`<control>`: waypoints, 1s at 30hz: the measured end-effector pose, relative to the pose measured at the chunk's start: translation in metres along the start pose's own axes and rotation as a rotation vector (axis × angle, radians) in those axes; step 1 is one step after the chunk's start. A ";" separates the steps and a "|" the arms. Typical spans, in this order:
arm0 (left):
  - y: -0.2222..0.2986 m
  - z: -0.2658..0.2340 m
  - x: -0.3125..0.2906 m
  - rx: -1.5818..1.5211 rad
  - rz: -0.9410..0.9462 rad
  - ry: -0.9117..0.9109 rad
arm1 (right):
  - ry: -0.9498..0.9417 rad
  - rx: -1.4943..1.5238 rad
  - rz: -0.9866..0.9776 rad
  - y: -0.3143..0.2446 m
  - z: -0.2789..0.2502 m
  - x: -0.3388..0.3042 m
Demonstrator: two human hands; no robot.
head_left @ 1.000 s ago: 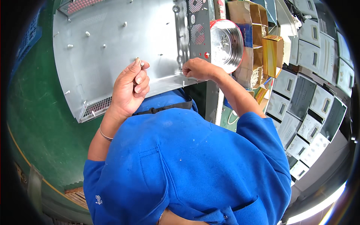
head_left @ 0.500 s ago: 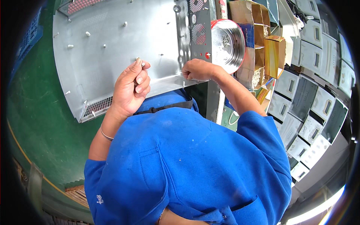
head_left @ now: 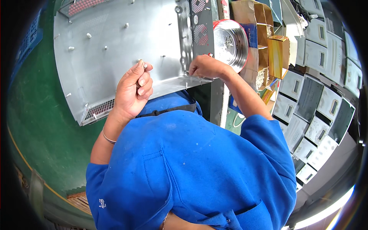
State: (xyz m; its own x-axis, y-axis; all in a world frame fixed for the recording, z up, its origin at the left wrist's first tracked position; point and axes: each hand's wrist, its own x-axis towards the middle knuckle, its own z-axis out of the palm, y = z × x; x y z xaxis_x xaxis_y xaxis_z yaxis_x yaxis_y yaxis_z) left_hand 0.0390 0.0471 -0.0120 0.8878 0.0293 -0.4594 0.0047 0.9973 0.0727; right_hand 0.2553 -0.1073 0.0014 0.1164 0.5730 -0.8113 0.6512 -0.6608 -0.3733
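A large silver sheet-metal chassis (head_left: 126,69) lies open in front of me, with several small white plastic standoffs (head_left: 89,35) standing up from its floor. Over its near side my left hand (head_left: 135,89) is closed, and a small white standoff (head_left: 145,66) pokes out between thumb and forefinger. The curled lower fingers hide whatever else lies in that palm. My right hand (head_left: 209,67) is at the chassis's near right corner, thumb and fingers pinched together by the side wall. Anything between those fingertips is too small or hidden to make out.
Right of the chassis stands a round metal tin (head_left: 233,48) with a red rim and small pale parts inside. Beyond it is a divided cardboard box (head_left: 264,36) holding white pieces, with a yellow carton (head_left: 278,57). Stacked grey-white metal cases (head_left: 293,90) fill the far right.
My right hand has shifted slightly right and away from me along the corner, its fingers still pinched. The left hand stays nearly where it was, still holding the standoff.
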 end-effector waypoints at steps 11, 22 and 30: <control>-0.002 -0.001 -0.005 0.004 0.011 -0.005 | 0.013 -0.271 0.143 -0.014 -0.002 -0.004; -0.002 -0.003 -0.008 -0.006 0.020 -0.006 | -0.096 -0.432 0.140 -0.013 0.000 0.000; -0.001 -0.002 -0.006 0.007 0.010 -0.005 | -0.116 -0.478 0.156 -0.011 0.002 0.002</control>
State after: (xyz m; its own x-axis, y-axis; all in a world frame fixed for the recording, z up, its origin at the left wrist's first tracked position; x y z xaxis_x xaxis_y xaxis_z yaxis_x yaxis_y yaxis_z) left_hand 0.0326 0.0461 -0.0108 0.8899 0.0385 -0.4546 -0.0004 0.9965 0.0837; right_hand 0.2467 -0.0993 0.0027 0.1727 0.4099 -0.8956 0.9058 -0.4233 -0.0190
